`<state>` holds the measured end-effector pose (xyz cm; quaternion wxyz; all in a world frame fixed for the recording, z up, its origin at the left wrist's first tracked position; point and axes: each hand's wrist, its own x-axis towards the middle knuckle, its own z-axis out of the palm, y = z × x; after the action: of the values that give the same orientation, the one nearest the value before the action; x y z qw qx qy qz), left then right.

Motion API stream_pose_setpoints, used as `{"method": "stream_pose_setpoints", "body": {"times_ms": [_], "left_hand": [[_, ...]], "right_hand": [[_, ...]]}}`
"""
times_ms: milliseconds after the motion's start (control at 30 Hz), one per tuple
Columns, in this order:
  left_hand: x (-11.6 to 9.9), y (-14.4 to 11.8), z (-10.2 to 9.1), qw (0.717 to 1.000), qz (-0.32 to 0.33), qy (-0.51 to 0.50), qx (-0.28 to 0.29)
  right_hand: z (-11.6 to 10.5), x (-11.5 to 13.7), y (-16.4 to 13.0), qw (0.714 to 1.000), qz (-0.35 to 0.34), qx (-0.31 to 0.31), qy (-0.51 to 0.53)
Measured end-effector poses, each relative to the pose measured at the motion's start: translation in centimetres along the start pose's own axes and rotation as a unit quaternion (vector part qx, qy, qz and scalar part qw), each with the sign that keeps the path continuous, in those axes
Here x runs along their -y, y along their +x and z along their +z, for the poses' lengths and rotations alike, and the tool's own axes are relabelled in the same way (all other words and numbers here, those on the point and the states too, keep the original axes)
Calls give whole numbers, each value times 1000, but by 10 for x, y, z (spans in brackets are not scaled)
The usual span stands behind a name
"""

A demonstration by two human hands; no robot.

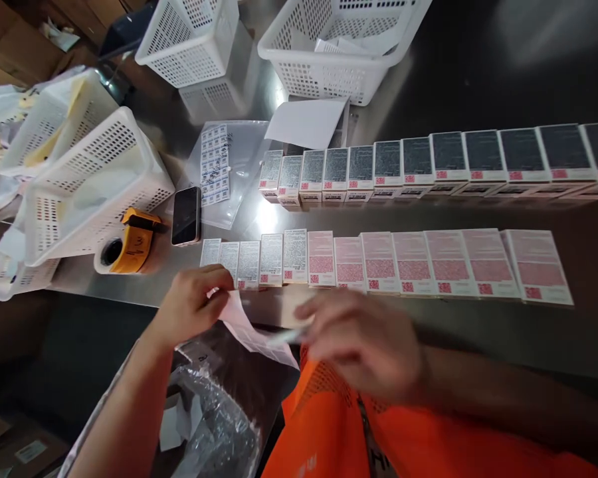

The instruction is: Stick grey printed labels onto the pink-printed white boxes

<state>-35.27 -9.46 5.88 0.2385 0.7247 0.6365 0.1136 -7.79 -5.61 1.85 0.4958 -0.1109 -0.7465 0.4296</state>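
Observation:
My left hand [194, 305] pinches the top end of a whitish-pink label sheet [244, 325], which hangs down past the table's front edge. My right hand [359, 338] is smeared by motion; its fingers are closed on a thin pale object [289, 336] whose kind I cannot make out. That object's tip overlaps the sheet in view; whether they touch is unclear. Just beyond both hands lies a row of small boxes, some with grey print [270, 259] and others with pink print [379, 262]. Each box has a pink code square near its front edge.
Behind stands a second row of dark-topped boxes [389, 159]. A phone [186, 216], a yellow tape roll [134, 242] and a sticker sheet [214, 166] on a plastic bag lie left. White baskets [329, 73] stand at the back and left [94, 186]. Clear plastic bagging [219, 418] hangs below.

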Motion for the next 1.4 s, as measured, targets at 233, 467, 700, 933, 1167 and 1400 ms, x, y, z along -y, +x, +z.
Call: {"method": "stream_pose_setpoints", "body": {"times_ms": [233, 467, 700, 933, 1167, 1400], "left_hand": [[-41, 18, 58, 972, -23, -217, -86], [-54, 43, 70, 938, -104, -329, 27], [-72, 50, 85, 950, -146, -275, 15], [-79, 57, 96, 973, -204, -111, 16], [-77, 65, 103, 964, -252, -65, 60], [-76, 67, 108, 970, -236, -36, 48]], "right_hand": [[-40, -43, 29, 958, 252, -139, 11], [-45, -53, 33, 942, 306, -140, 14], [-48, -65, 27, 933, 336, -116, -65], [-53, -83, 24, 895, 404, -81, -171], [-44, -89, 26, 883, 416, -77, -202], [-42, -90, 26, 875, 425, -80, -218]]}}
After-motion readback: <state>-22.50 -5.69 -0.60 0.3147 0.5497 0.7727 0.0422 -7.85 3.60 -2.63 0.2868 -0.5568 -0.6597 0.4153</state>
